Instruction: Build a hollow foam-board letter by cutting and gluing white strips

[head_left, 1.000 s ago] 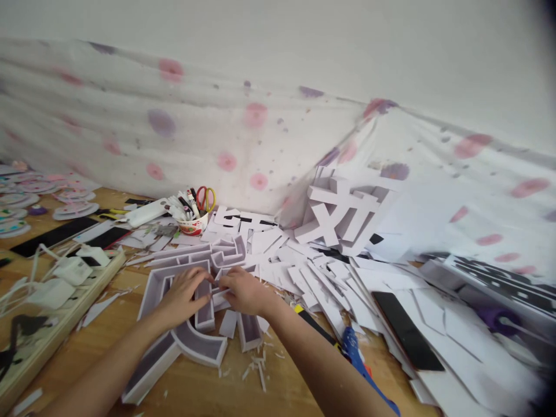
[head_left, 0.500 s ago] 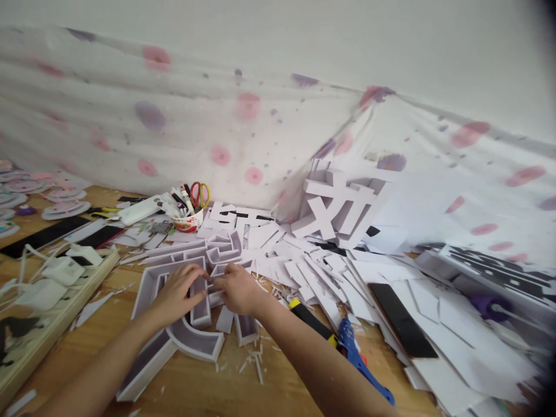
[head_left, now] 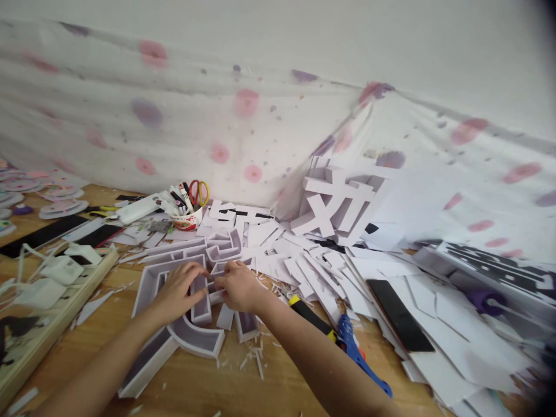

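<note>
Work looks like fitting the white walled shape [head_left: 197,341] together, low and left of middle in the frame. The left hand [head_left: 178,294] and right hand [head_left: 240,288] nearly meet over it; I can't tell if they grip anything. Next probably needs a gentle, steady touch.

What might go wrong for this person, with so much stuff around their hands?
The left hand and right hand are in among thin-walled white pieces, so pressing too hard might bend one. The right forearm is close beside the blue tool and might knock it. The dark phone lies on loose white sheets, so it could slip if they shift.
</note>
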A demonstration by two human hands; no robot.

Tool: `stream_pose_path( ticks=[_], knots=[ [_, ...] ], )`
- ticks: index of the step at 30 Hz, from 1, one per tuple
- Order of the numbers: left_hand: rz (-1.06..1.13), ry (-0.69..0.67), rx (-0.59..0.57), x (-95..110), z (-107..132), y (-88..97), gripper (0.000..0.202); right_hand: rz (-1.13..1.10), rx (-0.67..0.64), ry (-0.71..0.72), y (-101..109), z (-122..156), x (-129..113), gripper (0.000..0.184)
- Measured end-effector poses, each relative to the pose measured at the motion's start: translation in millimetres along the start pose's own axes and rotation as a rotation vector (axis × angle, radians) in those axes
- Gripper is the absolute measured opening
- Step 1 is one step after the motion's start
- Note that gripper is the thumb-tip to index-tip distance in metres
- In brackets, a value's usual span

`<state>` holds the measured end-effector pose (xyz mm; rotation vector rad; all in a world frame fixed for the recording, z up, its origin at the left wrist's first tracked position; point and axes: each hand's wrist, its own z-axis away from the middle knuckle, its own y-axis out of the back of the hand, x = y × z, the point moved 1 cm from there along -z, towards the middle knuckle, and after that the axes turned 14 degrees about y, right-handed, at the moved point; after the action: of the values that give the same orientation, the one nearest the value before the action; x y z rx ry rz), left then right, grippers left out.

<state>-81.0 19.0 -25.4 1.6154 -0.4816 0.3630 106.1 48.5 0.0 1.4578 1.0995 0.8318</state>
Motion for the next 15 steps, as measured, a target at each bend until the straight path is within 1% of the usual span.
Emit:
stream_pose_path(
  ticks=[5, 10, 15],
  knots=[
    [0.002, -0.002, 0.012, 0.2, 0.4, 0.1, 0.025, 0.005, -0.003, -0.003, 2.0, -0.3, -0.9, 0.02],
    [-0.004, -0.012, 0.017, 0.0, 0.3, -0.1, 0.025, 0.0, -0.034, -0.018, 5.5, -2.6, -2.1, 0.021],
    [-0.021, 0.0, 0.007, 2.1, 0.6, 1.3, 0.026, -0.032, -0.076, -0.021, 12.8, -7.3, 2.1, 0.016]
  ],
)
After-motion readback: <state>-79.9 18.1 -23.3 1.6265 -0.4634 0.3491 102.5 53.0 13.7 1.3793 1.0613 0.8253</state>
